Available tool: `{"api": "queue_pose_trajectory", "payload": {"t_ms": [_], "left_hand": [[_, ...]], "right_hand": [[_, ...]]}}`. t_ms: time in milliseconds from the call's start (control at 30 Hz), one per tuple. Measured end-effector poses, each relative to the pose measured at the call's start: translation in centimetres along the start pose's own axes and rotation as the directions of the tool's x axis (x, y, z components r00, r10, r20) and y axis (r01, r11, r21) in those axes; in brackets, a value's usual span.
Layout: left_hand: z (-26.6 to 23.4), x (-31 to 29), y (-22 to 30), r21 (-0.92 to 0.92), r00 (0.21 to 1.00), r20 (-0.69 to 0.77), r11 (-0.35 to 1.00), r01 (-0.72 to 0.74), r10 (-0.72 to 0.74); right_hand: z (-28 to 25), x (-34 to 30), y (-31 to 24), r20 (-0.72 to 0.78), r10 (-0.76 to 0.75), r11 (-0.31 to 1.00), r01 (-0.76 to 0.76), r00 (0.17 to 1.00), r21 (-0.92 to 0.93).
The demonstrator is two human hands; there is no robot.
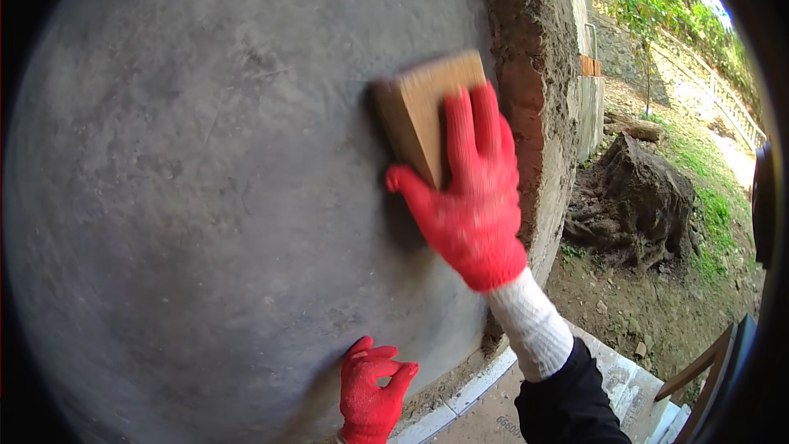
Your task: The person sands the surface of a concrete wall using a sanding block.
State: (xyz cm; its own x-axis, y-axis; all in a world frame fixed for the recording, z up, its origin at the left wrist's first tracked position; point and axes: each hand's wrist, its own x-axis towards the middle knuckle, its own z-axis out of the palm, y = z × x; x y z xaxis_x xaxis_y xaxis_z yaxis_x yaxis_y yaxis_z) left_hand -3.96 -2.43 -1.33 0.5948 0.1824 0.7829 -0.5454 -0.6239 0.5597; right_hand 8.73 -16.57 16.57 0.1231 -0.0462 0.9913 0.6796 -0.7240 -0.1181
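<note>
the left hand (374,395), in a red glove, rests low against the grey plastered wall (205,197) with fingers half curled, grasping nothing. above it and to its right, the right hand (468,197), also red-gloved, presses a wooden float (423,111) flat against the wall, fingers spread over its back. the plaster left of the hands looks smooth and mostly evened, so the smoothing seems well along. just right of the float the wall's edge (534,99) shows raw, rough mortar, not yet finished. beyond lie a tree stump (637,197) and grass.
</note>
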Motion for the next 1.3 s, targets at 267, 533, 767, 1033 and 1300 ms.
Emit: {"api": "queue_pose_trajectory", "payload": {"t_ms": [267,533,767,1033,1300], "left_hand": [[-0.2,0.2,-0.2,-0.009,0.997,0.035,0.997,-0.072,0.072],[0.2,-0.1,0.3,-0.112,0.999,-0.049,0.994,-0.004,-0.002],[-1.0,0.3,-0.7,-0.017,0.997,-0.009,0.996,-0.083,0.082],[-0.6,0.1,0.2,-0.102,1.000,0.000,0.995,0.019,-0.019],[-0.5,0.1,0.1,-0.141,0.999,-0.023,0.989,0.033,-0.036]], "right_hand": [[-2.0,-26.6,5.0,0.278,-0.172,0.985,0.170,0.945,0.030],[-0.9,4.6,-0.4,-0.105,-0.018,1.000,0.017,0.994,-0.009],[0.5,-13.0,2.9,0.094,-0.093,0.994,0.097,0.991,-0.042],[-1.1,-17.7,4.1,0.174,-0.094,0.995,0.100,0.980,-0.029],[0.1,2.9,1.6,-0.160,0.044,0.998,-0.049,0.986,-0.029]]}}
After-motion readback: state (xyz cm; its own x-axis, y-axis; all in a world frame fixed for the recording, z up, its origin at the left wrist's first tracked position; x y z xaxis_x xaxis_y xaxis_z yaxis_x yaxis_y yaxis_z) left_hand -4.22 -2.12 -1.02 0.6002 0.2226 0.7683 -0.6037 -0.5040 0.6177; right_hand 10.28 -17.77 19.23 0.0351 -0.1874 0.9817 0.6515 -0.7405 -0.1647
